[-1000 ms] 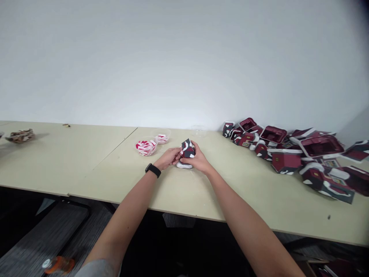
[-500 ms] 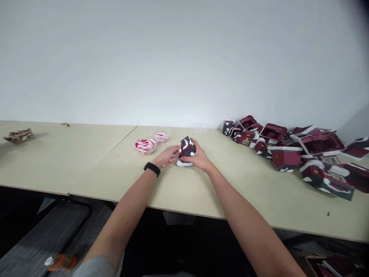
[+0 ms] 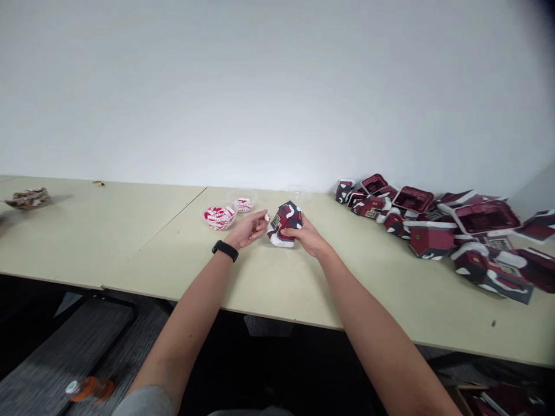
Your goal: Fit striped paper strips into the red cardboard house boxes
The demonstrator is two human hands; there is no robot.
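Your left hand point(image 3: 249, 229) has come away from the maroon-and-white paper house model point(image 3: 286, 224), which now tilts in your right hand point(image 3: 303, 234), its fingers wrapped firmly around it, low over the table point(image 3: 143, 254). Your left hand stays half open, pinching a small white scrap point(image 3: 266, 217). Just beyond sit clear bowls point(image 3: 219, 218) of red-and-white pieces; a heap of similar paper houses point(image 3: 429, 237) lies to the right. The pale table has a seam and meets a white wall point(image 3: 277, 86); a dark striped floor point(image 3: 73, 352) lies below.
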